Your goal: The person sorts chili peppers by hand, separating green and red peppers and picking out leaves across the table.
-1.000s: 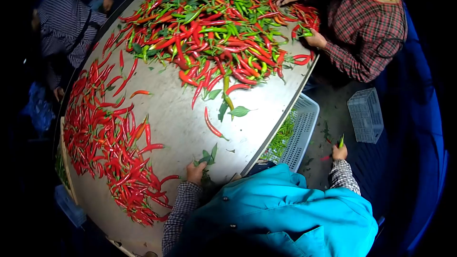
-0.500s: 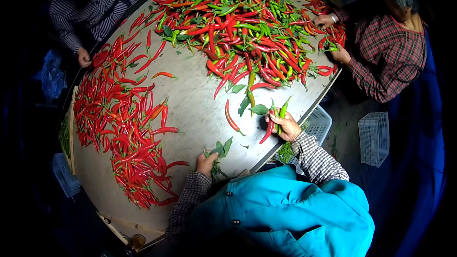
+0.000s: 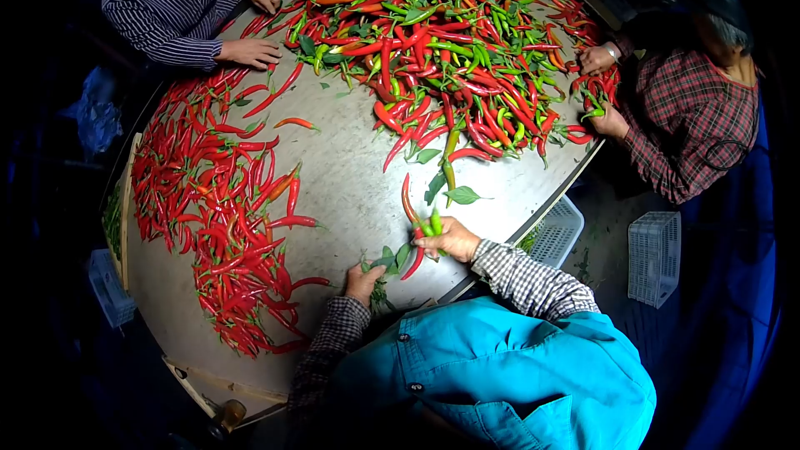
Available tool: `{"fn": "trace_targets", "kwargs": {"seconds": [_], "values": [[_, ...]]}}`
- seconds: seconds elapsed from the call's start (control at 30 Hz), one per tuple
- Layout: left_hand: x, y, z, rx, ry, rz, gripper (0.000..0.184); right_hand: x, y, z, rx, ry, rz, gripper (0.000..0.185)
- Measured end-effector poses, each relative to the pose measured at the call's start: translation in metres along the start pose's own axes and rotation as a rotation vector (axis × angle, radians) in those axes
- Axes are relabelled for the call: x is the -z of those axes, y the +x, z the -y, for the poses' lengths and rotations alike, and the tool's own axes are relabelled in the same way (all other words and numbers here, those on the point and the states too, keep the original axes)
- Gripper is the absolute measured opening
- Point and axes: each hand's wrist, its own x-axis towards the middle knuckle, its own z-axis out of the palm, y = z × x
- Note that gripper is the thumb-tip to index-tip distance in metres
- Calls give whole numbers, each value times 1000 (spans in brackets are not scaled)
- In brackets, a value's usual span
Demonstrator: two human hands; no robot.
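Observation:
My left hand point(image 3: 362, 282) is closed on green leaves point(image 3: 388, 262) at the table's near edge. In my right hand point(image 3: 454, 240), to the right of it, are green peppers point(image 3: 432, 224) and a red pepper point(image 3: 416, 253), held over the table. One more red pepper point(image 3: 407, 198) lies just beyond that hand, partly hidden by what it holds. Past it, a large pile of mixed red and green peppers point(image 3: 467, 58) covers the far part of the table point(image 3: 350, 175). A spread of red peppers point(image 3: 225, 225) lies on the left side.
A co-worker in stripes point(image 3: 171, 12) reaches over the far left edge with both hands. Another co-worker in plaid point(image 3: 692, 108) handles peppers at the right edge. A white crate point(image 3: 557, 233) stands under the near right edge, and a grey crate point(image 3: 654, 258) is on the floor.
My right hand came up from beside the table with peppers, then moved left toward my left hand. The striped co-worker's hands have moved in over the peppers. The camera view has shifted.

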Motion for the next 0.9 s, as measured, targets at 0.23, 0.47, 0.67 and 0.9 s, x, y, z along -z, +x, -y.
{"fn": "trace_targets", "kwargs": {"seconds": [0.23, 0.47, 0.67, 0.9], "values": [[-3, -3, -2, -11, -48, -10, 13, 36, 20, 24, 492, -871, -735, 28], [2, 5, 8, -67, 42, -15, 8, 60, 50, 39, 313, -869, -927, 34], [3, 7, 9, -54, 30, 4, 9, 65, 18, 57, 428, 260, -542, 19], [2, 3, 4, 16, -29, 5, 14, 71, -3, 47, 282, -95, -758, 16]]}}
